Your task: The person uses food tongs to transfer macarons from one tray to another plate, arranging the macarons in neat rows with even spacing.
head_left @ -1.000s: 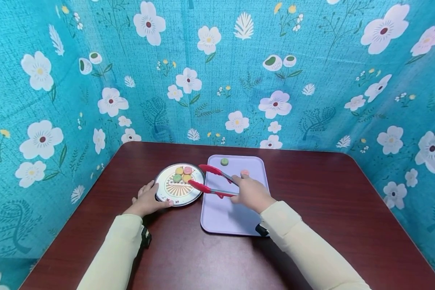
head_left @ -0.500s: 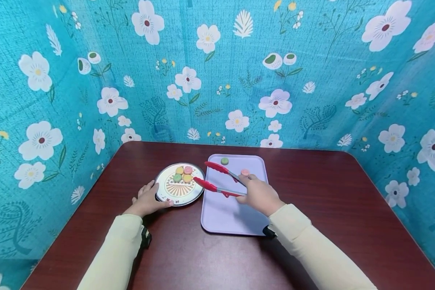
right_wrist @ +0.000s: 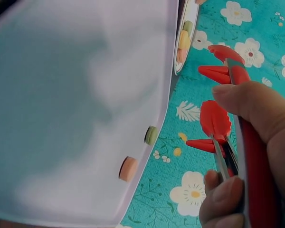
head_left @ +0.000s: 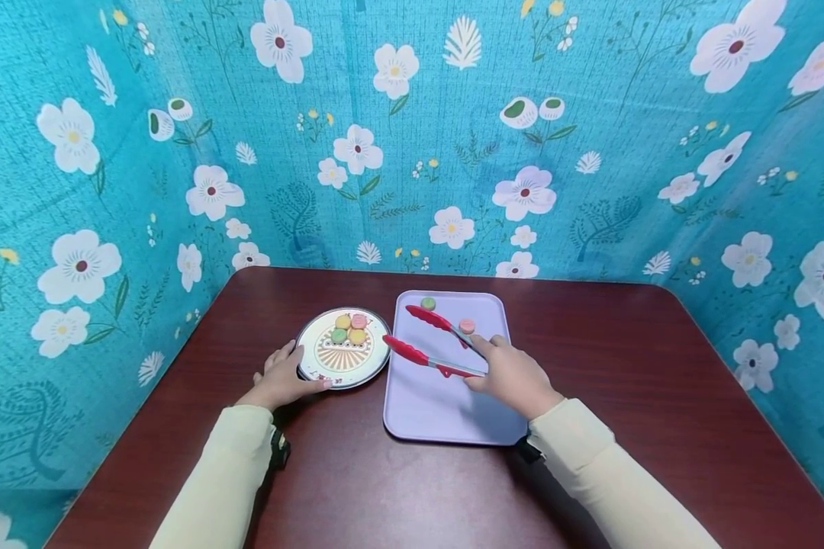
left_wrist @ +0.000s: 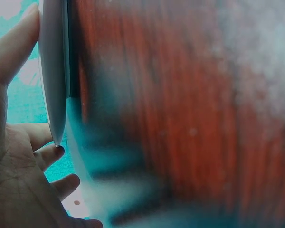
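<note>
My left hand [head_left: 279, 379] holds the left rim of a round patterned plate [head_left: 343, 372], thumb on the near edge. Several macarons sit together on it: yellow [head_left: 343, 322], pink [head_left: 359, 321] and green [head_left: 339, 335] ones. In the left wrist view the plate [left_wrist: 52, 71] appears edge-on beside the thumb. My right hand [head_left: 515, 377] grips red-tipped tongs [head_left: 407, 351], spread apart over a lilac tray [head_left: 422, 415], with nothing between the tips. On the tray lie a green macaron [head_left: 429, 303] and a pink macaron [head_left: 467, 325]; both also show in the right wrist view.
Plate and tray stand side by side on a dark reddish-brown table [head_left: 604, 366]. A turquoise flowered cloth [head_left: 412, 175] hangs behind the table and along its sides.
My right hand has moved right with the tongs, drawing their tips from the plate's macarons to over the tray. My left hand stays at the plate.
</note>
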Demonstrator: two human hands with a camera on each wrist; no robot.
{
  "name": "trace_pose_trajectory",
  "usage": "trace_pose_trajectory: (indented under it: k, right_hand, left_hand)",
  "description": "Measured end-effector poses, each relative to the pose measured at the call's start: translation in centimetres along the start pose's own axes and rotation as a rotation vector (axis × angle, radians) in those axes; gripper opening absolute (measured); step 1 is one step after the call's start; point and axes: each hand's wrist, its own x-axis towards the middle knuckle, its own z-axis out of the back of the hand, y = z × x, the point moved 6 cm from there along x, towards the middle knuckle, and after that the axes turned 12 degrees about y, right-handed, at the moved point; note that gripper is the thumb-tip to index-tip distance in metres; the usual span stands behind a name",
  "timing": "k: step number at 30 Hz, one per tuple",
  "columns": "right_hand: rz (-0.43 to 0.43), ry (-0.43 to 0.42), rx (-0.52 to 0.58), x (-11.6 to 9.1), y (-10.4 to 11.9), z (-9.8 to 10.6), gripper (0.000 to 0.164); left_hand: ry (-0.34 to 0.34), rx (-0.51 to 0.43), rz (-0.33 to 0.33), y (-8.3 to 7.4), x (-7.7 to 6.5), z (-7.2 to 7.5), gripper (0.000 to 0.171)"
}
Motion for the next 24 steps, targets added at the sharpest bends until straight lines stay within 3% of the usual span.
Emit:
trace_pose_trajectory:
  k: [24]
  right_hand:
    - [-0.026, -0.038, 0.048, -1.9, -3.6, -0.6, 0.073]
  left_hand:
    - [0.012, -0.002, 0.015, 0.0, 0.3, -0.1, 0.112]
